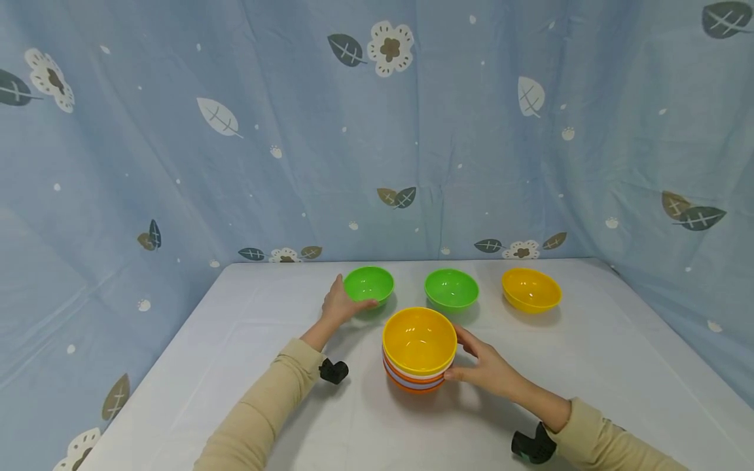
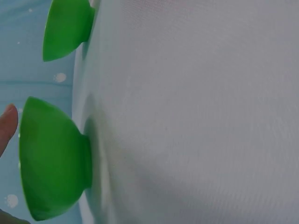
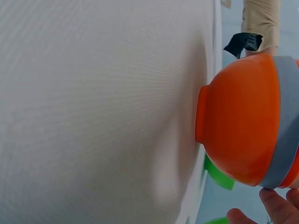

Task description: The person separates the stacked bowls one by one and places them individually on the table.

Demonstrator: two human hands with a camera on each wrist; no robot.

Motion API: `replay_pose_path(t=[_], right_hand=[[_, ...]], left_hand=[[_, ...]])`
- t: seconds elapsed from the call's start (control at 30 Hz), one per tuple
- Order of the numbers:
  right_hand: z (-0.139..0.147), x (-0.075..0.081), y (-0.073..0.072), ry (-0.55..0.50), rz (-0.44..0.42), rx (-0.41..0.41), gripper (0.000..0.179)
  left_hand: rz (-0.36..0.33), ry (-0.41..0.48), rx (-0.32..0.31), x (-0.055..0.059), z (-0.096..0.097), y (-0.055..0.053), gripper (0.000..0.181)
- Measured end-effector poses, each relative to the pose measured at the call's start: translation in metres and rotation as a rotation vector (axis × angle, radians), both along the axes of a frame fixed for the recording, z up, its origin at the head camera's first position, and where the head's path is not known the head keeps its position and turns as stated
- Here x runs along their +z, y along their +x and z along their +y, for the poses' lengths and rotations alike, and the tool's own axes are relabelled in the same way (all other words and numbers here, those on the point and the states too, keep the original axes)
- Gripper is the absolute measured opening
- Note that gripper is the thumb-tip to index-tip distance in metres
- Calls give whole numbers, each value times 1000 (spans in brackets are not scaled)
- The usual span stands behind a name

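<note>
A stack of bowls stands mid-table, with a yellow bowl [image 1: 419, 340] on top and white, orange and grey-lilac rims below. The bottom bowl is orange [image 3: 243, 121]. My right hand [image 1: 489, 367] holds the stack's right side, thumb toward the front and fingers farther back. Fingertips [image 3: 275, 205] lie against the grey rim in the right wrist view. My left hand [image 1: 344, 304] is spread at the left green bowl [image 1: 369, 285], with the thumb before it and the fingers at its left. The left wrist view shows the thumb [image 2: 7, 125] just off that bowl's rim.
Right of that bowl stands a second green bowl [image 1: 451, 290], and farther right a yellow bowl [image 1: 531, 290]. All are upright on the white tablecloth [image 1: 612, 366]. A blue patterned curtain [image 1: 294, 131] hangs behind the table's far edge. Black wrist devices [image 1: 334, 371] hang at both cuffs.
</note>
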State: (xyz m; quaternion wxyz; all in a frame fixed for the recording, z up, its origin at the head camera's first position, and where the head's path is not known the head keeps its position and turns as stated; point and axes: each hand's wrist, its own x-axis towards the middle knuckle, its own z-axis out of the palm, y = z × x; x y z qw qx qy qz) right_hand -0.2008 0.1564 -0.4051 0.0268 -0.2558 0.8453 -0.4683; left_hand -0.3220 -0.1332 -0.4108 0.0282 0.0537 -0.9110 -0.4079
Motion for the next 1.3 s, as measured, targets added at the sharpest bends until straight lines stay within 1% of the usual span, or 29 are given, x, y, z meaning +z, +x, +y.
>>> replay_pose_path(t=[0.13, 0.23, 0.37, 0.53, 0.7, 0.83, 0.93, 1.1, 1.2, 1.3], right_hand=[[0, 0, 0, -5, -4, 1, 84], [0, -1, 0, -8, -8, -4, 84], [0, -2, 1, -6, -18, -8, 84], [-1, -2, 2, -5, -23, -8, 84], [-1, -1, 2, -12, -25, -7, 84], [-1, -2, 1, -15, -24, -7, 84], [-1, -2, 1, -25, -23, -7, 84], [-2, -3, 1, -49, -32, -8, 84], [-1, -5, 2, -52, -46, -12, 84], [-1, -7, 1, -52, -51, -13, 83]], left_hand=[[-2, -37, -18, 11, -2, 9, 112], [19, -43, -46, 15, -6, 14, 111], [33, -20, -72, 18, -10, 20, 111], [37, 23, -110, 22, -13, 32, 108], [68, 81, -161, 25, -13, 45, 104], [80, 116, -194, 24, -13, 55, 101], [62, 149, -207, 23, -12, 63, 99], [20, 187, -218, 26, -11, 79, 94], [20, 224, -264, 28, -7, 90, 88], [30, 254, -336, 30, 0, 99, 84]])
